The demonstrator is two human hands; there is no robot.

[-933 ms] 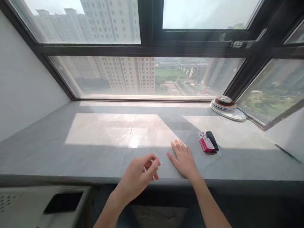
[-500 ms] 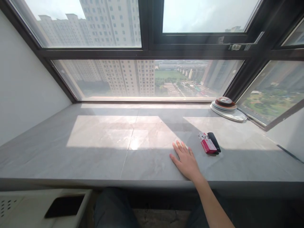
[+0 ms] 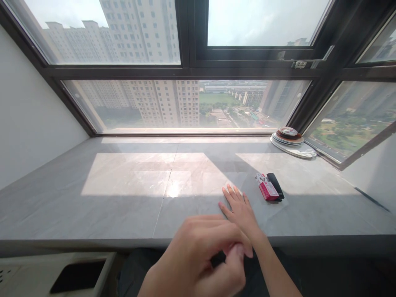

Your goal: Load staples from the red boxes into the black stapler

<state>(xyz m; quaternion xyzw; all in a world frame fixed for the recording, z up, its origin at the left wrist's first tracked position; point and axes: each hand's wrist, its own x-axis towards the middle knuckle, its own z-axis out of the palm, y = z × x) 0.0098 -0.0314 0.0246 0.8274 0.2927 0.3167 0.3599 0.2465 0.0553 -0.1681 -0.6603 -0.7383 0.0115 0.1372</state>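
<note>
My right hand (image 3: 240,210) lies flat on the grey stone windowsill (image 3: 123,216) with its fingers spread, and nothing is under it that I can see. My left hand (image 3: 202,258) is raised close to the camera, in front of my right wrist. Its fingers are curled in and the thumb meets them, leaving a small gap with nothing visible in it. To the right of my right hand sits a small red and white box (image 3: 268,190), untouched. Against it leans or lies a black object shaped like a small stapler (image 3: 275,185).
A stack of round plates or lids (image 3: 289,140) stands in the far right corner by the window frame (image 3: 185,73). A thin dark strip (image 3: 371,199) lies along the right wall. Below the sill at left is a white cabinet or appliance top (image 3: 27,270) with a dark recess.
My left hand has come up into view from below, with its fingers curled. My right hand keeps its place on the sill. The view has shifted slightly.
</note>
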